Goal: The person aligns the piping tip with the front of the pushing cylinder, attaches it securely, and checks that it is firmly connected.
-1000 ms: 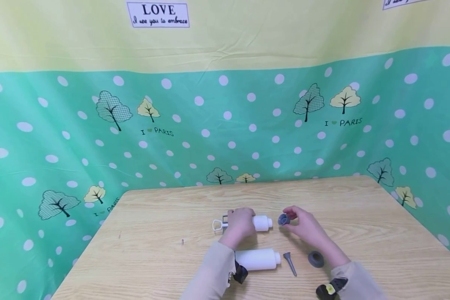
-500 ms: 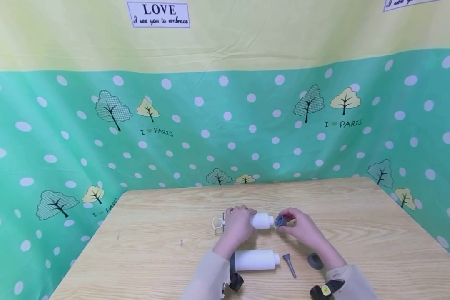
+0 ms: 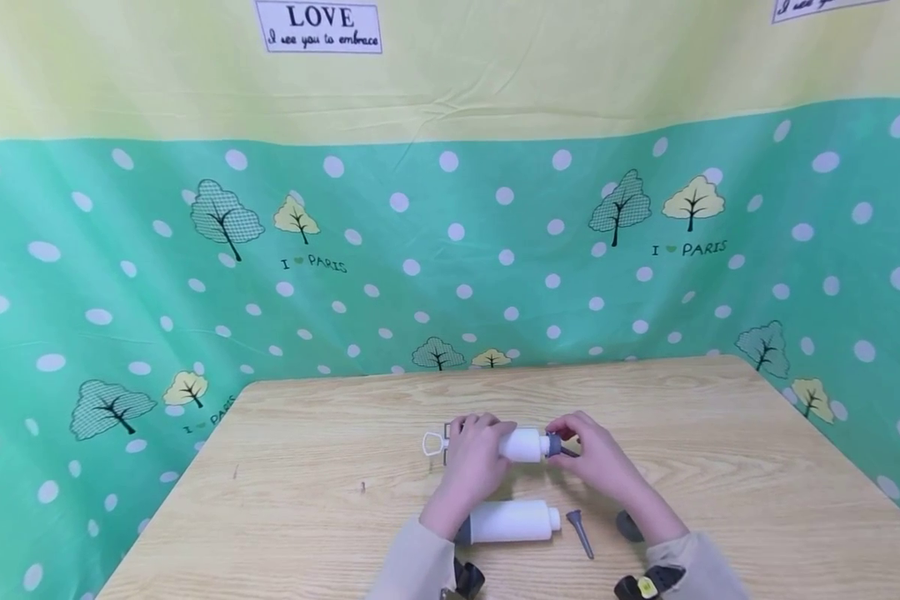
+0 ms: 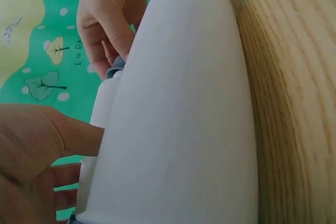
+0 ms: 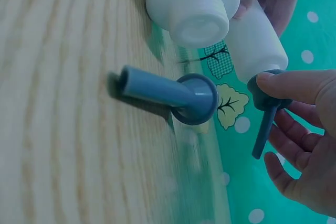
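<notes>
A white syringe-like pump (image 3: 521, 447) lies across the table, its white loop handle (image 3: 433, 444) pointing left. My left hand (image 3: 476, 454) grips its barrel from above. At the barrel's right end, my right hand (image 3: 592, 454) pinches a grey flanged nozzle (image 5: 268, 95) with thumb and fingers. The nozzle's wide end sits over the pump's tip, and its thin tube points away. Whether it is fully seated cannot be made out. Closer to me lies a second white pump (image 3: 512, 522), which fills much of the left wrist view. A loose grey nozzle (image 3: 581, 533) rests beside its tip.
A grey ring-shaped part (image 3: 628, 527) lies partly hidden under my right forearm. A small dark bit (image 3: 362, 487) is on the wooden table (image 3: 300, 500) to the left. Behind the table hangs a green and yellow printed cloth (image 3: 375, 308).
My right hand has moved left, bringing the grey nozzle from beside the pump's tip onto it. My left hand has kept its grip on the barrel.
</notes>
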Demonstrator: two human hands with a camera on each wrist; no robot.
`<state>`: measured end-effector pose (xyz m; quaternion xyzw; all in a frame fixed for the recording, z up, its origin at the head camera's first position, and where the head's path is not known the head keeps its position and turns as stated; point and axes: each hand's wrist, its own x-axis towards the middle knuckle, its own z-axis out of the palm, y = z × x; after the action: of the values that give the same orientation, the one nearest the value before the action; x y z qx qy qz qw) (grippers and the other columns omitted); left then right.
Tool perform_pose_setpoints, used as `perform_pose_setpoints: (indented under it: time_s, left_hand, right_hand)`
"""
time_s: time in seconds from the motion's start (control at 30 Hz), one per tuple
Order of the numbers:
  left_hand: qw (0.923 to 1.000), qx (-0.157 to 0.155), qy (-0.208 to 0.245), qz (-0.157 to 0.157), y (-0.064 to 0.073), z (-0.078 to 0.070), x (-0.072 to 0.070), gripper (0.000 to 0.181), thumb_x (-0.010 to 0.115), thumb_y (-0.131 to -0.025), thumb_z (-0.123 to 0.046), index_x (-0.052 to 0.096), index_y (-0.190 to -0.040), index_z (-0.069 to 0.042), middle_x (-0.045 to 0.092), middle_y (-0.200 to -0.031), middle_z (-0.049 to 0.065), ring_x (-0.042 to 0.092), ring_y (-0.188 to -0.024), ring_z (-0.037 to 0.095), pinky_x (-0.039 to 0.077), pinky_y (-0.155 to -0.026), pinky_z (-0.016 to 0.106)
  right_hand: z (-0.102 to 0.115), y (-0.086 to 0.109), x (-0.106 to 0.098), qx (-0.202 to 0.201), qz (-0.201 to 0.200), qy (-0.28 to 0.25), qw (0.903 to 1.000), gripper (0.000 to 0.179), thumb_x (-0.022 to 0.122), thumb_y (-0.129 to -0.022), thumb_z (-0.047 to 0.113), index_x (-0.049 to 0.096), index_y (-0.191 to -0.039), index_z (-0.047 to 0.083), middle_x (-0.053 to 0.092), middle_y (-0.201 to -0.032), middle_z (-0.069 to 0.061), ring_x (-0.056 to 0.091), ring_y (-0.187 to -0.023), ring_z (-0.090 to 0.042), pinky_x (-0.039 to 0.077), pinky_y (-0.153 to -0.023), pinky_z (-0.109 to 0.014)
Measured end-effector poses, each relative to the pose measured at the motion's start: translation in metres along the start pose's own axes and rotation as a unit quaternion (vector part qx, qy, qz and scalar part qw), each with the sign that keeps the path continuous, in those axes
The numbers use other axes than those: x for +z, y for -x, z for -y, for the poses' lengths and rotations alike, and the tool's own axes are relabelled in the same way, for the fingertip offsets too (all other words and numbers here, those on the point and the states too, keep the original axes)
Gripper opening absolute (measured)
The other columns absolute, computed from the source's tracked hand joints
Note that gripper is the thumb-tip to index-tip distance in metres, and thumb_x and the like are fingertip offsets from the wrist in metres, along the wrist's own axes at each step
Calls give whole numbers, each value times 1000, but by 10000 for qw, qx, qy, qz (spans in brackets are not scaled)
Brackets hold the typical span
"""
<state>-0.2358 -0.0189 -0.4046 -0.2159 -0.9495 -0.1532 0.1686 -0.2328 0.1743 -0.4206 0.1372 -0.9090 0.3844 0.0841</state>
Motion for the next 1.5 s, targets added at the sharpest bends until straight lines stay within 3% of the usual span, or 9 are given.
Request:
perform_pose_setpoints:
  time_s: [0.3, 0.57, 0.87, 1.1, 1.5]
  left_hand:
    - [9993, 209, -29, -302, 4, 0, -2, 41, 75, -68, -18, 67, -108, -20, 64, -99, -2, 55, -96, 18, 34, -92, 42]
    - [9990, 111, 96, -432, 6, 3, -3, 42, 77, -67, -24, 67, -108, -20, 64, -103, -2, 55, -98, 19, 33, -93, 43]
    - [9994, 67, 105, -320, 7, 2, -3, 44, 77, -66, -21, 66, -109, -21, 64, -102, -2, 54, -98, 19, 32, -94, 43]
    - [9993, 13, 198, -302, 8, 1, -6, 47, 79, -64, -20, 66, -109, -20, 64, -103, -1, 54, -98, 19, 32, -95, 45]
    - [9994, -39, 316, -149, 8, 3, -8, 48, 78, -64, -20, 65, -110, -20, 64, -106, -1, 53, -100, 19, 31, -97, 45]
  right_hand:
    - [1, 1, 1, -225, 34, -165, 9996, 37, 73, -71, 4, 60, -105, 12, 55, -101, 1, 54, -98, -20, 44, -88, -45]
    - [2, 2, -2, -312, 19, -170, 9994, 35, 73, -72, 6, 58, -103, 13, 55, -99, 3, 52, -96, -19, 43, -85, -45]
    - [-1, 4, -1, -214, 72, -218, 9995, 34, 72, -72, 6, 57, -102, 12, 54, -99, 4, 52, -96, -18, 43, -85, -46]
    - [-1, 4, -2, -372, 57, -292, 9989, 34, 73, -72, 7, 57, -102, 12, 55, -98, 4, 52, -95, -18, 42, -84, -46]
    - [0, 3, -3, -427, -58, -448, 9981, 33, 74, -73, 18, 58, -102, 15, 59, -96, 5, 55, -94, -18, 43, -85, -44]
